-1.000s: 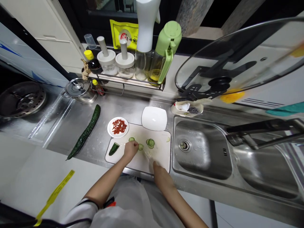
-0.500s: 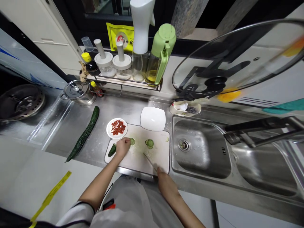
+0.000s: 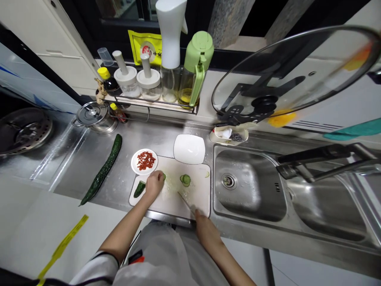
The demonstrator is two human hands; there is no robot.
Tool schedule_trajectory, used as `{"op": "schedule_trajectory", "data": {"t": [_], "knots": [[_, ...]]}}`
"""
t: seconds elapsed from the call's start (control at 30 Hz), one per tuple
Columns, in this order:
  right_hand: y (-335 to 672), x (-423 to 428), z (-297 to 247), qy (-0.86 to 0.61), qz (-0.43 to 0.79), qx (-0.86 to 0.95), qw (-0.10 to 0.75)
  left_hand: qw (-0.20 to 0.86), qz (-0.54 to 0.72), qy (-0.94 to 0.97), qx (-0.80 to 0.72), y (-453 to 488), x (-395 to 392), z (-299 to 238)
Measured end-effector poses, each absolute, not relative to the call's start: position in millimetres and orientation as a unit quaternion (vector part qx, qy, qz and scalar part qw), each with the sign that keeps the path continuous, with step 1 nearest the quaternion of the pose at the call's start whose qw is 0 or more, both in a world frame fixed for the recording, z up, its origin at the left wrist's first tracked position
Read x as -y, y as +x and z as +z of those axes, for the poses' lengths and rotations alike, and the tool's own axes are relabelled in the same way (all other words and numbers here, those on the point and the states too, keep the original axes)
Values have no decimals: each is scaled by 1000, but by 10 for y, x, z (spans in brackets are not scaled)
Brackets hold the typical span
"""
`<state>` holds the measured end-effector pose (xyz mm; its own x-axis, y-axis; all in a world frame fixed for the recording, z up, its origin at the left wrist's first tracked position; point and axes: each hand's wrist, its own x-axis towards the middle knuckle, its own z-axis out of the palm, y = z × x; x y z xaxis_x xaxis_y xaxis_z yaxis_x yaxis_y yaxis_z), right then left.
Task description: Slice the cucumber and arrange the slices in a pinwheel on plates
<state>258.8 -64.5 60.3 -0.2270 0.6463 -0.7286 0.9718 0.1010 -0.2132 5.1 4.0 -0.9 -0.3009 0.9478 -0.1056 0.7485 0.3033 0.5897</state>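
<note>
My left hand [image 3: 154,184] is closed at the left part of the white cutting board [image 3: 169,208], its fingers over cucumber slices [image 3: 164,176] that are mostly hidden. A short cucumber piece [image 3: 139,189] lies just left of that hand. My right hand [image 3: 206,230] grips a knife [image 3: 186,202] by its handle, the blade low over the board and pointing up and left. Between the hands and farther back sits a small pile of cucumber slices [image 3: 185,180]. One pale cucumber slice [image 3: 207,174] rests at the board's right edge.
Behind the board are a plate of chopped red pieces [image 3: 145,160] and a white dish [image 3: 189,148]. A whole cucumber [image 3: 102,171] lies left on the counter. The sink [image 3: 250,186] is to the right, under a faucet [image 3: 312,157]. A lidded pot [image 3: 97,117] stands back left.
My left fingers have moved slightly over the cucumber slices near them, covering more of these. The knife stays almost in place. The whole view has shifted a little.
</note>
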Motion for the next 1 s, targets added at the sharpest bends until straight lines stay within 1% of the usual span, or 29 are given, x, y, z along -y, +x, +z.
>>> {"op": "schedule_trajectory", "data": {"t": [0.1,0.17,0.27,0.37,0.57,0.67,0.87,1.0], "knots": [[2557,624,659,580,-346,-693,252,271,229,600,-717,249,-139,-13],[2547,620,676,579,-346,-694,251,308,204,628,-685,416,-222,-25],[2547,630,664,580,-340,-698,248,336,159,661,-652,640,-334,-33],[2545,637,653,583,-336,-694,257,334,135,695,-623,761,-398,-23],[2523,624,700,581,-330,-694,270,278,103,802,-518,751,-433,-4],[2521,619,727,580,-328,-698,261,268,84,822,-496,739,-449,1],[2515,588,770,585,-339,-690,256,309,120,809,-485,741,-472,35],[2523,587,749,586,-340,-689,257,315,137,806,-482,726,-469,38]]}}
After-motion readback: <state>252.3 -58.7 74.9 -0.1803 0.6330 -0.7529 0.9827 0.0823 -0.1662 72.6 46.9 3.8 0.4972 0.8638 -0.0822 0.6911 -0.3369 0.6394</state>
